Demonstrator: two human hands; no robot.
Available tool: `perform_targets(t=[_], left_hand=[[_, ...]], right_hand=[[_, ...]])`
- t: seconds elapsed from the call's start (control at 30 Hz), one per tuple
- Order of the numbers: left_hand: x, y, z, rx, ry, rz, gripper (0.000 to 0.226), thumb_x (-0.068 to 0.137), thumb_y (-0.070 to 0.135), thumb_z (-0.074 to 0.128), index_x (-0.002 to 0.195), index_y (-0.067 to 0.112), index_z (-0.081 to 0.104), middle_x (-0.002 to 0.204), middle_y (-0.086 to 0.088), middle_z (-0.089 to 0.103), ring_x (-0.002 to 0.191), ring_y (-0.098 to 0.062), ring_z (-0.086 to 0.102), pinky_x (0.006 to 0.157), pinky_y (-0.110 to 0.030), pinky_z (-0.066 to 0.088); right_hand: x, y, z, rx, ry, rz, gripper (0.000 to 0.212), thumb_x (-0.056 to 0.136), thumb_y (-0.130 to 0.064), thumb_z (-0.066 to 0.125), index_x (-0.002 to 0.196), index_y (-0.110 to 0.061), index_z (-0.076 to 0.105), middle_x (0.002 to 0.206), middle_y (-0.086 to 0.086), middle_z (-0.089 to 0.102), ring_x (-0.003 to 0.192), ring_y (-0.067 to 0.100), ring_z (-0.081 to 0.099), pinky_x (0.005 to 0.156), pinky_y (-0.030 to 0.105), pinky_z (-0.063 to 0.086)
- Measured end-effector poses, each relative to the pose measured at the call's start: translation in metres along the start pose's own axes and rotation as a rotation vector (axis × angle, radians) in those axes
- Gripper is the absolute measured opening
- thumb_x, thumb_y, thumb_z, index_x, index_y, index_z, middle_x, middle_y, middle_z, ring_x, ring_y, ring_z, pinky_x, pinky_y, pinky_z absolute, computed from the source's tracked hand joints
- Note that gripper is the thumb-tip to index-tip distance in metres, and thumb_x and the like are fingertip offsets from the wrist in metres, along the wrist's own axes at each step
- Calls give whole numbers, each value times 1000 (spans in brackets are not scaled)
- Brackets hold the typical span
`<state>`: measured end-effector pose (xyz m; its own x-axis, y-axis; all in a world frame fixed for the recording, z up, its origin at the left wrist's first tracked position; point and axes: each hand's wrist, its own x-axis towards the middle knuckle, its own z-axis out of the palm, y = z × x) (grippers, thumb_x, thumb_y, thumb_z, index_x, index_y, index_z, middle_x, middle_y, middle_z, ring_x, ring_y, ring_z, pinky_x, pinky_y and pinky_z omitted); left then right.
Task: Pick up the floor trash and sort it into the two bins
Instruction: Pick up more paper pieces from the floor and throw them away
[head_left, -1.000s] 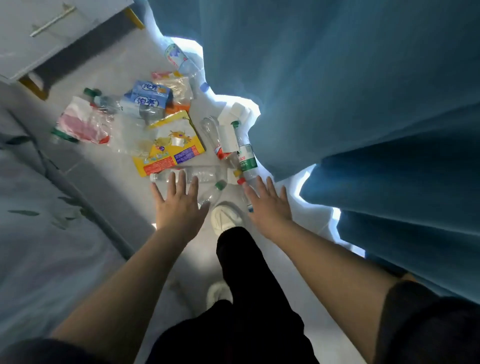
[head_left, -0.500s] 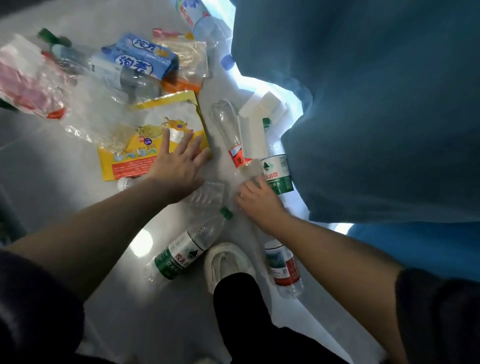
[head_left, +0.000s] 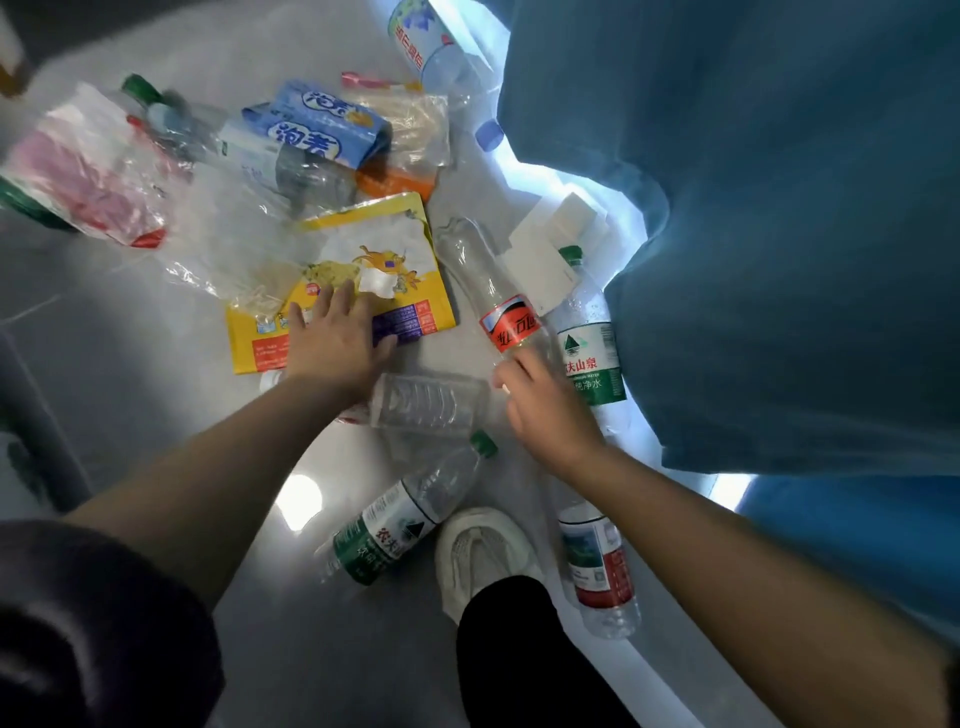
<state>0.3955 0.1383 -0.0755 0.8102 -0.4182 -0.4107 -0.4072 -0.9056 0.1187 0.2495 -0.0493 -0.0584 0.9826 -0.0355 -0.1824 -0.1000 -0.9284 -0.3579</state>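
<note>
The trash lies scattered on the grey floor (head_left: 130, 364), to the left of a hanging blue fabric (head_left: 779, 208). The left hand (head_left: 337, 338) rests flat on the near edge of a yellow snack bag (head_left: 363, 260), its fingers straight and spread apart. Just near of that hand, a clear ribbed bottle (head_left: 431, 402) lies on its side.

The right hand (head_left: 545, 410) is at the near end of a red-labelled clear bottle (head_left: 493, 296), its fingers curled; whether they are clamped on anything cannot be told. Just right of it lies a green-labelled water bottle (head_left: 592, 358), touching white paper (head_left: 545, 249) at its cap end.

Nearer, a second green-labelled bottle (head_left: 395, 530) lies beside a white shoe (head_left: 483, 551), with a red-and-blue-labelled bottle (head_left: 597, 566) to the shoe's right. Farther off sit a blue packet (head_left: 322, 124), a crumpled clear plastic bag (head_left: 223, 244) and a pink-tinted bag (head_left: 83, 171).
</note>
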Motion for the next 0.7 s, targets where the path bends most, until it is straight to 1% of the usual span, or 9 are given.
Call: perform_targets(t=[0.07,0.13,0.2,0.3,0.4,0.5,0.57,0.63,0.7], left_hand=[[9,-8,0,6,-44,-52,75,89,53,51,148,16,21,158,-10,13,145,-31,9,115,-55,16],[16,-16,-1,13,-93,-48,90,82,58,60,149,20,15,159,-8,8,146,-32,6,115,-55,17],[22,-20,-1,29,-118,-10,98,75,63,65,149,25,13,159,-6,5,146,-32,5,114,-56,18],[28,-20,1,71,-178,39,97,72,67,65,146,33,13,158,-4,3,145,-34,5,109,-59,25],[31,-16,4,80,-230,-6,93,77,57,66,148,35,9,159,-4,-2,145,-35,3,102,-59,35],[32,-17,4,67,-233,-8,83,81,62,57,147,36,12,158,-4,1,144,-36,6,99,-58,38],[33,-21,-1,72,-176,35,68,86,61,49,144,33,26,155,-7,15,140,-36,19,99,-54,40],[35,-30,-9,70,-8,42,56,91,50,49,139,23,42,148,-10,30,132,-34,31,98,-50,39],[40,-40,-12,60,150,-54,55,90,42,54,136,14,44,146,-14,32,132,-36,30,100,-52,35]], right_hand=[[12,-2,-13,62,11,81,22,74,7,56,92,-4,59,106,19,55,81,41,56,56,38,41],[29,1,-24,20,-12,147,22,85,-4,54,107,-6,55,116,16,48,86,37,54,61,36,36],[48,9,-33,-40,3,218,28,91,-15,53,118,-10,50,117,14,45,91,38,55,67,38,39],[75,26,-42,-106,-11,325,42,93,-27,57,130,-15,42,124,13,43,94,33,58,73,36,43],[100,40,-46,-147,-71,417,52,92,-28,62,135,-16,36,129,14,39,95,32,60,73,33,43],[120,49,-44,-237,-186,420,60,90,-27,65,139,-18,31,135,16,35,99,35,59,72,36,43],[128,51,-38,-287,-271,412,68,88,-27,67,142,-20,27,137,17,35,104,36,58,72,36,42],[131,51,-32,-311,-280,413,73,84,-26,71,143,-21,27,136,17,36,105,37,57,72,36,43],[133,50,-27,-324,-229,416,70,82,-23,73,138,-19,33,133,15,38,97,37,58,68,34,39]])
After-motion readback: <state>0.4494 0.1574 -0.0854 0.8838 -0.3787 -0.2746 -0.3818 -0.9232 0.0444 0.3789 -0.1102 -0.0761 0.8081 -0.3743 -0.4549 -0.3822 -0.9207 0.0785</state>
